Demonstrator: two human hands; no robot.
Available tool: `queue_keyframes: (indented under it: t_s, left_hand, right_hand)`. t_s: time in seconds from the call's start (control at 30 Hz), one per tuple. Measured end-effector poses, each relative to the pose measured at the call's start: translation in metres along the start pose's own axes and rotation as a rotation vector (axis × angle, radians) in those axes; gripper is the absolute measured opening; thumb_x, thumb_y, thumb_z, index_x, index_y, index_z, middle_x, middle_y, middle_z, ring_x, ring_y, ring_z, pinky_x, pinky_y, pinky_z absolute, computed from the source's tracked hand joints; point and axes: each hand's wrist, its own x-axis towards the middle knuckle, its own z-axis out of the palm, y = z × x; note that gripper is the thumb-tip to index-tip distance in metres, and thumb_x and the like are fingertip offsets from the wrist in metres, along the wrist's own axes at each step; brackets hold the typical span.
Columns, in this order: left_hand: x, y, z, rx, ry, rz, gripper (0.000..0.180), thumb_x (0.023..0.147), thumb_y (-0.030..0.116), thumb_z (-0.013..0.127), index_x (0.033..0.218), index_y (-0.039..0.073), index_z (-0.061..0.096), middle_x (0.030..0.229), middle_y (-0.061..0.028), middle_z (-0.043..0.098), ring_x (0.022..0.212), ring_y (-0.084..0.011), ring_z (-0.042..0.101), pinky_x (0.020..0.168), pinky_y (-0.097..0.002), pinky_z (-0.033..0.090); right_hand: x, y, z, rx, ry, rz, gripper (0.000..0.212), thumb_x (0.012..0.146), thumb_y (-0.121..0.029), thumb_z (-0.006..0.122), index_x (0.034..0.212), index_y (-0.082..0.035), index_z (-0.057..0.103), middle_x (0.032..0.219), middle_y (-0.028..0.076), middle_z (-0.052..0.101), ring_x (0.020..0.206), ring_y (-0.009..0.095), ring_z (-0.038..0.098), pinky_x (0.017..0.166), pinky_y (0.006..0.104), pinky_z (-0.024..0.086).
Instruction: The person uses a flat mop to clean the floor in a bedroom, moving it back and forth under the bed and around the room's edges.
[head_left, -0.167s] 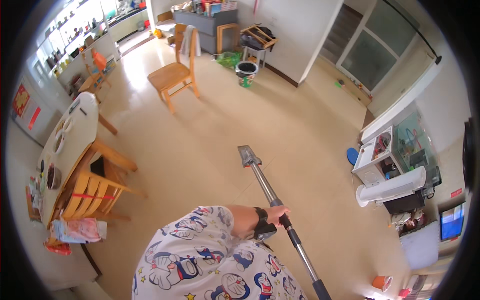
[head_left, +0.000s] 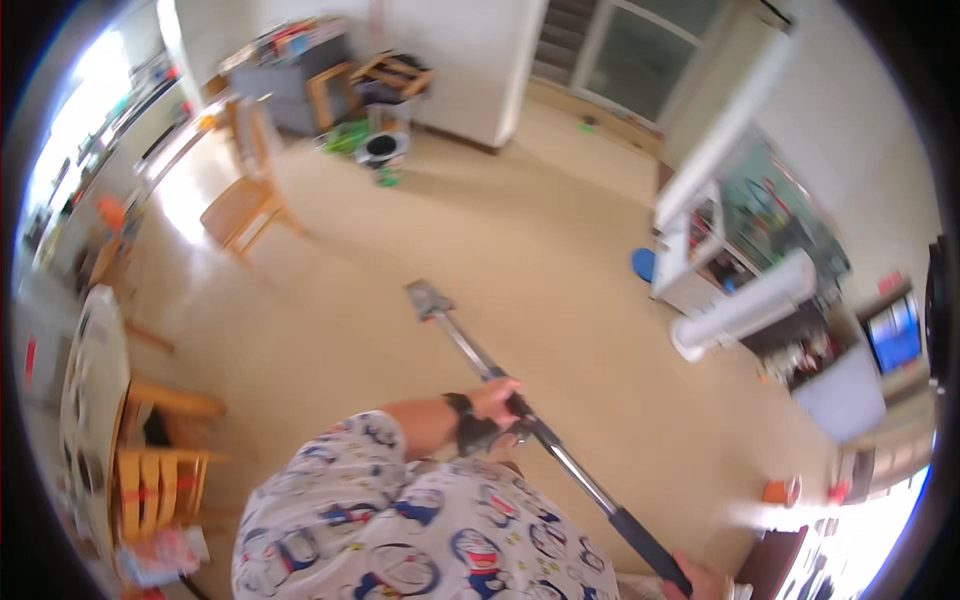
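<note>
A long-handled floor tool slants across the middle of the view. Its metal pole (head_left: 575, 465) has dark grips, and at the far end a small flat grey head (head_left: 428, 300) rests on the tan floor. Around the upper grip my left hand (head_left: 495, 400) is closed, a black strap and a dark device at its wrist. Low at the right, my right hand (head_left: 697, 580) is wrapped round the near end of the dark handle, partly cut off by the lower edge. Cartoon-print white clothing covers my body below.
A wooden chair (head_left: 245, 205) stands far left, a bin (head_left: 383, 150) beyond it. The table (head_left: 92, 390) and a slatted chair (head_left: 160, 490) line the left. At right are a white cabinet (head_left: 685, 270), a white column-shaped appliance (head_left: 750, 305) and an orange bucket (head_left: 782, 490).
My view has turned right, so the room's furniture sits farther left. The tool's pole slants more, and my right hand now shows on its near end. My left hand keeps its grip.
</note>
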Motion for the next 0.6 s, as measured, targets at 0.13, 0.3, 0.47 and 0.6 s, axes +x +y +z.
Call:
queue_keyframes:
  t_s: [0.13, 0.3, 0.47, 0.6]
  left_hand:
    - [0.055, 0.084, 0.045, -0.073, 0.299, -0.083, 0.028, 0.082, 0.022, 0.049, 0.095, -0.001, 0.038, 0.085, -0.0139, 0.050, 0.079, -0.0254, 0.052, 0.076, -0.0403, 0.046]
    - [0.111, 0.213, 0.065, -0.207, 0.312, 0.025, 0.028, 0.082, 0.022, 0.049, 0.094, -0.002, 0.041, 0.085, -0.0140, 0.050, 0.080, -0.0255, 0.052, 0.077, -0.0399, 0.045]
    - [0.163, 0.325, 0.094, -0.225, 0.422, 0.002, 0.029, 0.081, 0.021, 0.049, 0.096, -0.003, 0.043, 0.088, -0.0154, 0.052, 0.085, -0.0279, 0.054, 0.080, -0.0406, 0.045]
    - [0.237, 0.400, 0.103, -0.114, 0.388, -0.094, 0.026, 0.081, 0.022, 0.049, 0.092, -0.001, 0.045, 0.086, -0.0151, 0.056, 0.082, -0.0272, 0.056, 0.075, -0.0410, 0.047]
  right_hand:
    - [0.127, 0.025, -0.062, -0.110, 0.106, -0.193, 0.036, 0.067, -0.017, 0.062, 0.101, -0.005, 0.056, 0.080, 0.015, 0.058, 0.071, 0.032, 0.056, 0.065, 0.0362, 0.044]
    - [0.302, 0.024, -0.135, -0.116, 0.050, -0.370, 0.032, 0.069, -0.022, 0.062, 0.099, -0.012, 0.058, 0.065, 0.010, 0.056, 0.058, 0.028, 0.054, 0.051, 0.0361, 0.043]
    - [0.443, 0.009, -0.177, -0.147, 0.045, -0.452, 0.031, 0.071, -0.022, 0.061, 0.100, -0.013, 0.058, 0.062, 0.009, 0.053, 0.055, 0.028, 0.053, 0.049, 0.0349, 0.041]
    - [0.540, -0.012, -0.202, -0.177, 0.047, -0.430, 0.033, 0.070, -0.023, 0.062, 0.102, -0.014, 0.057, 0.063, 0.009, 0.054, 0.056, 0.027, 0.053, 0.050, 0.0345, 0.041]
